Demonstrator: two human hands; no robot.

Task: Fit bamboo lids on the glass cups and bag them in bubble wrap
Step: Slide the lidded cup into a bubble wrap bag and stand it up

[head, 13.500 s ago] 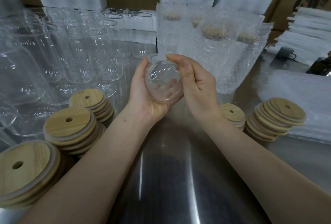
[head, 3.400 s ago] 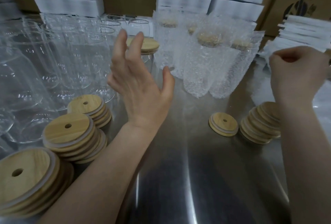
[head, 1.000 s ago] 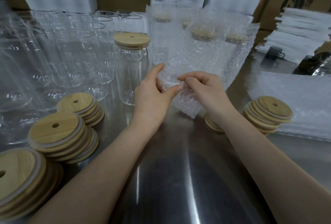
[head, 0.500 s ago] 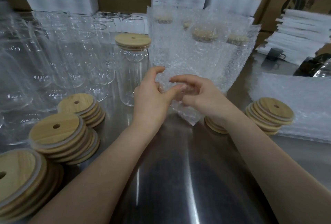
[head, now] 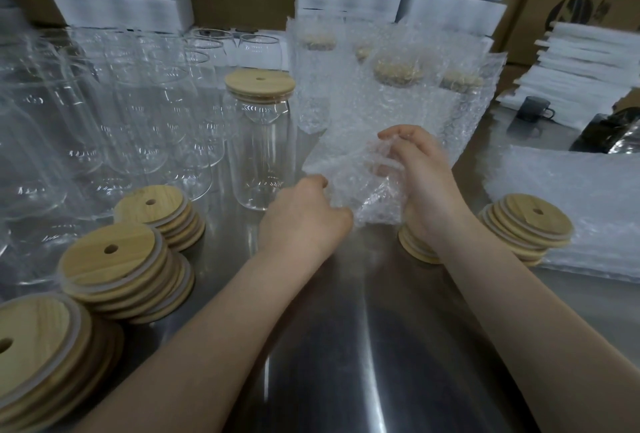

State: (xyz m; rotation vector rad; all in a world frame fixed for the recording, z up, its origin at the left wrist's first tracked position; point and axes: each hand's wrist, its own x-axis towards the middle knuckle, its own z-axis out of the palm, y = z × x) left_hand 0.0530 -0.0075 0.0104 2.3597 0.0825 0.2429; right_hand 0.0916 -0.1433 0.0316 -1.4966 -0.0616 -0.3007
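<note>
bag may resist opening next to a tippable cup

the bag (head: 356, 176) could slip or tear if its layers cling, and a jerk could knock the cup (head: 261, 142), which stands upright with its lid (head: 259, 84) on. just right of the cup, the left hand (head: 304, 214) and right hand (head: 422, 183) curl their fingers and pinch the bag's edges.

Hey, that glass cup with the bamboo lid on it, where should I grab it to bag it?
Probably wrap the straight glass wall of the lidded cup at mid-height, coming from its near side: empty glasses crowd its left and back, and the bamboo lid might lift off if gripped alone.
</note>
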